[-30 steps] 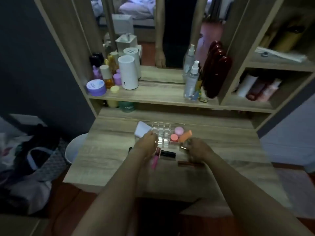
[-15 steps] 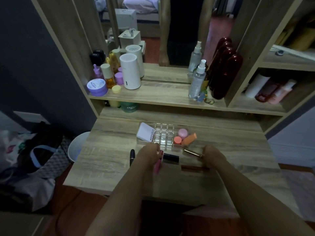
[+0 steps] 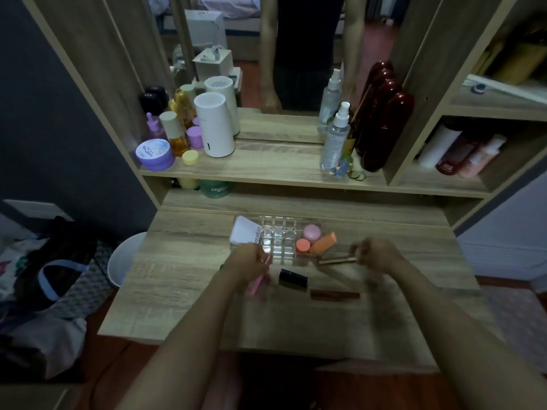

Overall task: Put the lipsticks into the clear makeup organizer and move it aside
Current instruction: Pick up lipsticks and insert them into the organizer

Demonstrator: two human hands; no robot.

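Note:
The clear makeup organizer [image 3: 278, 238] stands at the back middle of the wooden desk [image 3: 183, 291], its small square slots holding nothing. Its side parts hold a white compact [image 3: 244, 233], a pink jar [image 3: 311, 232], a coral jar [image 3: 302, 245] and an orange tube [image 3: 324, 243]. My left hand [image 3: 247, 264] grips a pink lipstick [image 3: 257, 284] just in front of the organizer. My right hand [image 3: 376, 255] holds the end of a gold lipstick [image 3: 336, 261] lying sideways. A black lipstick [image 3: 293, 278] and a brown lipstick [image 3: 334, 295] lie on the desk between my hands.
A shelf [image 3: 266, 167] above the desk carries a white cylinder [image 3: 214, 128], a purple jar [image 3: 154, 154], spray bottles [image 3: 336, 137] and dark red bottles [image 3: 384, 122]. A white bin [image 3: 124, 258] and bags [image 3: 44, 291] sit left of the desk. A mirror stands behind.
My left hand has lifted the pink lipstick slightly toward the organizer. My right hand has drawn right and back with the gold lipstick. The view has tilted so the desk sits lower.

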